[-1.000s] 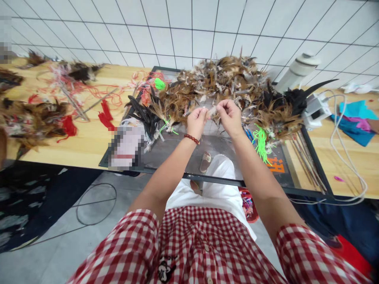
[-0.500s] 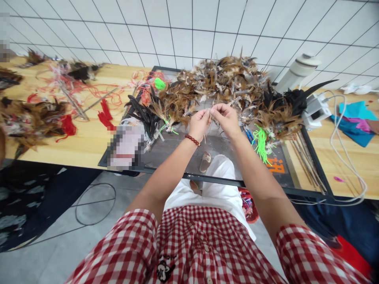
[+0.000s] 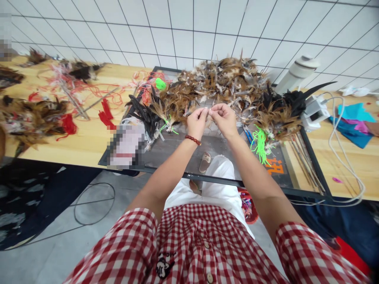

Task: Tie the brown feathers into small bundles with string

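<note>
My left hand (image 3: pixel 197 121), with a beaded bracelet at its wrist, is closed in a pinch. Its fingertips nearly meet those of my right hand (image 3: pixel 223 118), which is pinched as well. Something small and pale shows between the fingertips, too tiny to name. Both hands are above a dark glass-like panel (image 3: pixel 189 152), just in front of a large heap of brown feathers (image 3: pixel 231 81). Green strings (image 3: pixel 260 146) lie right of my right hand, near blue pens (image 3: pixel 248 135). Black feathers (image 3: pixel 151 114) lie to the left of my left hand.
A pale bottle (image 3: pixel 297 75) and a white plug block (image 3: pixel 315 112) with a cable stand at the right. Thin sticks (image 3: pixel 306 163) lie by the panel's right edge. Red tassels (image 3: pixel 106 114) and more feathers (image 3: pixel 32 114) are on the left. A red basket (image 3: pixel 248 205) is below.
My left hand's fingers have shifted slightly and both hands remain pinched close together. My right hand has moved a little to the left.
</note>
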`<state>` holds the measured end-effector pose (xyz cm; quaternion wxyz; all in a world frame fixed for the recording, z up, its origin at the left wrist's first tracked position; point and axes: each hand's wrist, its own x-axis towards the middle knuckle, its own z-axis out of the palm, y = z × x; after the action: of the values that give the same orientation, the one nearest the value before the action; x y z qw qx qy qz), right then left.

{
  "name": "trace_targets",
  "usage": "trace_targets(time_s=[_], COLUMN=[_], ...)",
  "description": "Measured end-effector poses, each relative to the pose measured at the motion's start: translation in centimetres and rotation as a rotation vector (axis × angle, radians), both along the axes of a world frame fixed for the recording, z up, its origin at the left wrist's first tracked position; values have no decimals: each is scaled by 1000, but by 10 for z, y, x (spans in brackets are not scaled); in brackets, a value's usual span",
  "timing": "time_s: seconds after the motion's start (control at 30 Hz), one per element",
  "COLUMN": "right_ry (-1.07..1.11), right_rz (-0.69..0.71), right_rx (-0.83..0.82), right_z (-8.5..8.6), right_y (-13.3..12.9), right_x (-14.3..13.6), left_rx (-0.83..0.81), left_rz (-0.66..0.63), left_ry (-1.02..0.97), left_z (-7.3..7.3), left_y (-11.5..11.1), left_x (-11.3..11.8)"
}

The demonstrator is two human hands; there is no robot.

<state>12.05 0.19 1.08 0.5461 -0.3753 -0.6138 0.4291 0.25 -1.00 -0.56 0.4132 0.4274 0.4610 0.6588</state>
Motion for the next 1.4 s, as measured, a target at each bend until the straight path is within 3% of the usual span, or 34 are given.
trace_targets(time_s=[0.13,0.37,0.47,0.73,0.97,1.17,1.4], right_ry=[85,145,102,-17,-35,-89,-175], right_rz=[-14,34,13,-68,63,64,-11], right_rx=[-13,-85,-87,-11,74,183,138], right_z=[-1,-4,-5,-6,-2,5,7], right_y=[3,9,9,11,14,11,8], right_x=[-1,3,4,6,20,22,24], left_rx=[2,-80,-51,-88,-78,-74,-200], left_rz=[-50,-240,-236,-77,-184,-264,-362], left_ry=[-130,-346,-307,17,-23,-44,-81], left_z=[1,18,19,14,17,21,37], left_y=[-1,-8,-9,-6,-8,-14,-23], left_x=[2,-1,0,-2,-3,0,-1])
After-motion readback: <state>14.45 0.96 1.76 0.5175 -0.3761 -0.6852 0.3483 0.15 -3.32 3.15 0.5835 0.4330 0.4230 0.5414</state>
